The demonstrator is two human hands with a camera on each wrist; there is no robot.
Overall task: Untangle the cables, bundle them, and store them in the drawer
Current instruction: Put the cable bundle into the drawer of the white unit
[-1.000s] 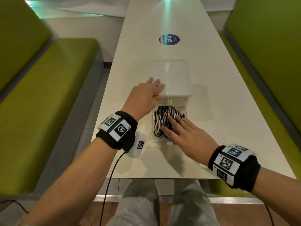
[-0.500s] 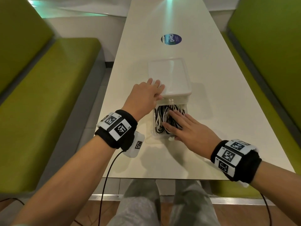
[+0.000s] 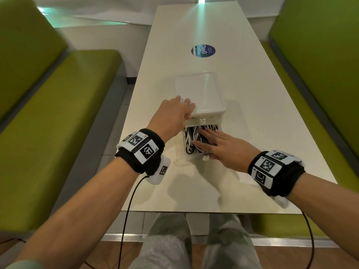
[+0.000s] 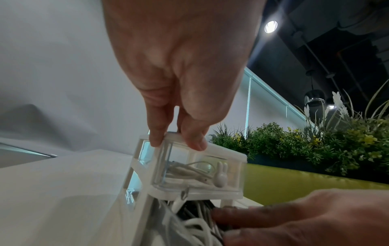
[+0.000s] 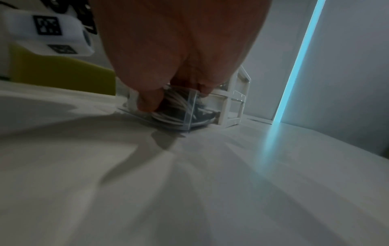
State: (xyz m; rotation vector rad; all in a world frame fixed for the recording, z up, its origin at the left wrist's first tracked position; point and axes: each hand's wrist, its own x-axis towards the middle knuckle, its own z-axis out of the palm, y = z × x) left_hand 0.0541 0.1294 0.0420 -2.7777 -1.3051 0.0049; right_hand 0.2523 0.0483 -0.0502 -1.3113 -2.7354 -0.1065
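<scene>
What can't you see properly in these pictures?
- Head view: the right hand lies flat over the cables in the open drawer, hiding whether they are tied.
- Head view: the left hand, gripping the drawer unit, covers its near corner.
- Left wrist view: the bottom edge cuts the open drawer off.
- Right wrist view: dark, blurred; cables barely show.
- Head view: the small print on the sticker is too tiny.

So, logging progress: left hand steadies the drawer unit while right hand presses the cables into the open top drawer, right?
Not the top drawer: the left wrist view shows it closed. The right hand presses the cables into the open drawer beneath; the left hand steadies the drawer unit.
</scene>
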